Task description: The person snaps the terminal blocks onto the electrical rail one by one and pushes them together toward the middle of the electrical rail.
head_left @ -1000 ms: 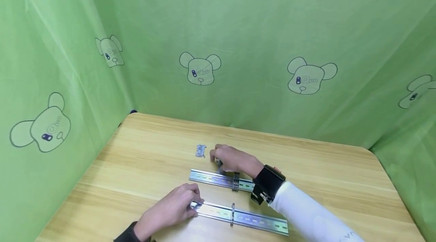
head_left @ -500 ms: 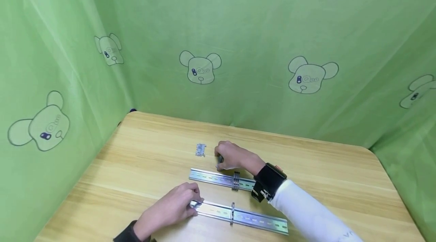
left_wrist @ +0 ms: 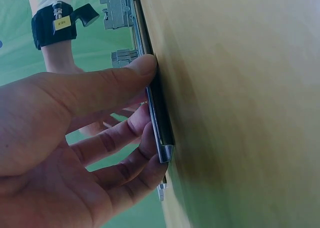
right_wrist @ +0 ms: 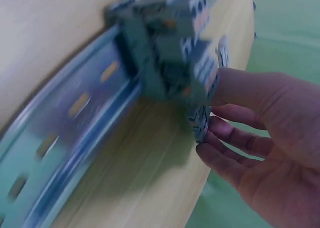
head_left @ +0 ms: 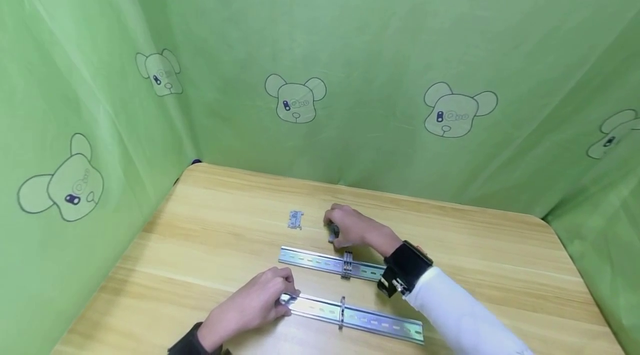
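Observation:
My left hand [head_left: 255, 296] grips the left end of the nearer slotted metal DIN rail [head_left: 385, 323], thumb on one edge and fingers on the other in the left wrist view. One thin grey terminal block [head_left: 342, 312] stands across that rail near its middle. Beyond the farther DIN rail [head_left: 310, 259], my right hand [head_left: 352, 227] pinches a grey terminal block [right_wrist: 199, 123], partly hidden by the fingers. Several terminal blocks [head_left: 347, 264] sit side by side on the farther rail; they look blurred in the right wrist view.
A loose terminal block [head_left: 295, 219] lies flat on the wooden table [head_left: 200, 233], left of my right hand. Green fabric walls [head_left: 370, 55] with bear-head prints enclose the table's back and sides. My right forearm passes over the farther rail's right end.
My right hand picks up the terminal block behind the farther rail and moves slightly right with it. My left hand stays on the nearer rail's end.

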`<state>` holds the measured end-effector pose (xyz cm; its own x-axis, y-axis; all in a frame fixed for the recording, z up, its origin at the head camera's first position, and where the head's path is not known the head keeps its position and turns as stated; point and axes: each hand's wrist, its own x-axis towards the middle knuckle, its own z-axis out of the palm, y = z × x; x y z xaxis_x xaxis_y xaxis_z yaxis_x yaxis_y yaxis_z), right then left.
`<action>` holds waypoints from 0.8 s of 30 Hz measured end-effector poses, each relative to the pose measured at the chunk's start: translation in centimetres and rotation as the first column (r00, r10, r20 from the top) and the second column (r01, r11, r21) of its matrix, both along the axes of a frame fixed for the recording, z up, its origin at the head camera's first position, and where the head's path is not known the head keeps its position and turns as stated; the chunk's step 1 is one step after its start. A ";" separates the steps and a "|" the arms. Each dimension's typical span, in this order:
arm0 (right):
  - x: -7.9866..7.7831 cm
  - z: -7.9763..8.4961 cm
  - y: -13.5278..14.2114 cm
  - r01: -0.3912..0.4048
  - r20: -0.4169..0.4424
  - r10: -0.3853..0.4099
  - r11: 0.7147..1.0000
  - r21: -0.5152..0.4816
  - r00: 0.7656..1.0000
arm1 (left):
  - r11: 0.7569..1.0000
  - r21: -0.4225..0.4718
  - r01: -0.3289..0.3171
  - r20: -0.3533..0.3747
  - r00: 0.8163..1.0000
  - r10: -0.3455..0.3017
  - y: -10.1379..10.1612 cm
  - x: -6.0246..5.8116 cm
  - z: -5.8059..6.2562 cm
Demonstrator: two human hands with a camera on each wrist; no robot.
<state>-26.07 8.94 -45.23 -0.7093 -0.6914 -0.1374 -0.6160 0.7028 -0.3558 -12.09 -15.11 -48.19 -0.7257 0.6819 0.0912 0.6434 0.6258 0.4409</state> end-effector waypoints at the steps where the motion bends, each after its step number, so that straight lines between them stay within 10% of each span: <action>1: -0.1 -0.1 0.7 0.012 -0.004 -0.012 1.000 -0.017 1.000 | 1.000 0.002 0.000 0.004 1.000 0.000 0.0 0.0 0.0; 13: 1.2 -1.0 9.5 0.152 -0.039 -0.156 0.984 -0.094 0.987 | 1.000 0.013 0.002 0.000 1.000 -0.002 0.0 0.2 -0.2; 24: 6.6 -1.5 15.7 0.195 -0.123 -0.224 0.958 -0.211 0.967 | 1.000 0.014 0.007 -0.012 1.000 -0.007 0.0 0.3 -0.2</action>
<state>-19.47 24.64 -46.71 -0.8435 -0.5277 0.1002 -0.5170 0.7473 -0.4174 -11.83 -15.08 -48.38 -0.7198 0.6855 0.1091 0.6529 0.6153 0.4418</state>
